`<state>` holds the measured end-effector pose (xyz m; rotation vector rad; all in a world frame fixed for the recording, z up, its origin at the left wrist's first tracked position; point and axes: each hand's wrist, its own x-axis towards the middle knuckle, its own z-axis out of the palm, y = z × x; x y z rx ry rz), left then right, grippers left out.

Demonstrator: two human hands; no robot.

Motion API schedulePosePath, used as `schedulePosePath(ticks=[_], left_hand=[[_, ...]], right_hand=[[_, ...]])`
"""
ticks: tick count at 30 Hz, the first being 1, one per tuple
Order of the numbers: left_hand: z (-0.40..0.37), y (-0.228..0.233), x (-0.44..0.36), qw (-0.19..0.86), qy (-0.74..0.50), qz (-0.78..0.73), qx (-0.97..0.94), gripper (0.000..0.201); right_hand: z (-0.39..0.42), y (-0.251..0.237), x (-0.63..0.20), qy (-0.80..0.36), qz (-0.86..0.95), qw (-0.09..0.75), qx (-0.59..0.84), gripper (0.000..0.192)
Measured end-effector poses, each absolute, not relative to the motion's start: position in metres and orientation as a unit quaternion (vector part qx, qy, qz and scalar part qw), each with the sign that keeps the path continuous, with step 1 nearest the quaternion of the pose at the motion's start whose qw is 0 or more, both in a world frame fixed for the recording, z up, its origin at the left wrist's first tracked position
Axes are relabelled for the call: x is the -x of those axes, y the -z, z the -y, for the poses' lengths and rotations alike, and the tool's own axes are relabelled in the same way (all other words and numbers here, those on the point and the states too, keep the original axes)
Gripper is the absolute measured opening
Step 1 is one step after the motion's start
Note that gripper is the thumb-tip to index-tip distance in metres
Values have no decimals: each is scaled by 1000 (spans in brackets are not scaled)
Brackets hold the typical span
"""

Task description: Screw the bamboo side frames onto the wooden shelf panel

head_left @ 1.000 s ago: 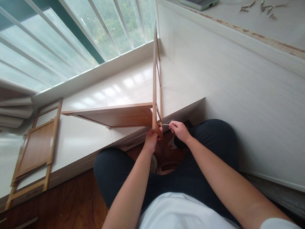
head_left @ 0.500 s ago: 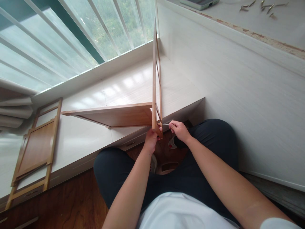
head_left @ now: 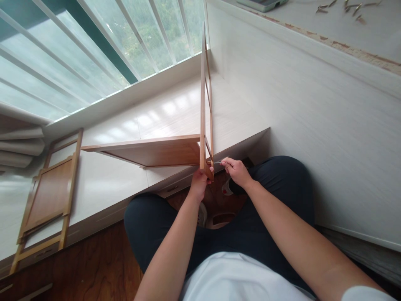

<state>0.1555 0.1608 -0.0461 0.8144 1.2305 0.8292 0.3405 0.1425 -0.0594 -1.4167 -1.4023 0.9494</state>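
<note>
Grip [head_left: 200,180] closed around frame [head_left: 203,104] corner.

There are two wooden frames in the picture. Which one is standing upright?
The upright wooden frame that the left hand grips at its bottom corner, with a shelf board attached. The other frame lies flat on the white platform, far left.

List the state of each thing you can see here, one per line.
Upright frame: on edge, joined to the shelf.
Shelf board: level, attached to the frame.
Left hand: gripping the frame's lower corner.
Right hand: pinching a thin metal tool at the frame.
Second frame: lying flat on the platform.
</note>
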Motion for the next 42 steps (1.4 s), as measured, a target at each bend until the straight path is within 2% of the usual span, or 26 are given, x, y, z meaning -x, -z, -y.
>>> schedulePosePath(ticks=[5, 9, 16, 24, 32, 42], left_hand=[[-161, 44, -156, 664, -364, -544, -362, 44], [-161, 44, -156, 667, -364, -541, -361, 46], [-161, 45, -155, 664, -363, -542, -365, 44], [-161, 46, -155, 662, -362, -547, -362, 47], [-161, 46, -155, 661, -359, -548, -366, 49], [-162, 47, -155, 665, -363, -543, -362, 49]], right_hand=[[-144, 59, -341, -366, 572, 459, 572, 28], [-146, 57, -340, -445, 501, 480, 567, 27], [-150, 58, -334, -580, 403, 468, 531, 38], [-151, 57, -333, -645, 332, 471, 502, 38], [-153, 58, -340, -619, 338, 483, 520, 39], [-150, 64, -339, -538, 449, 465, 541, 34]])
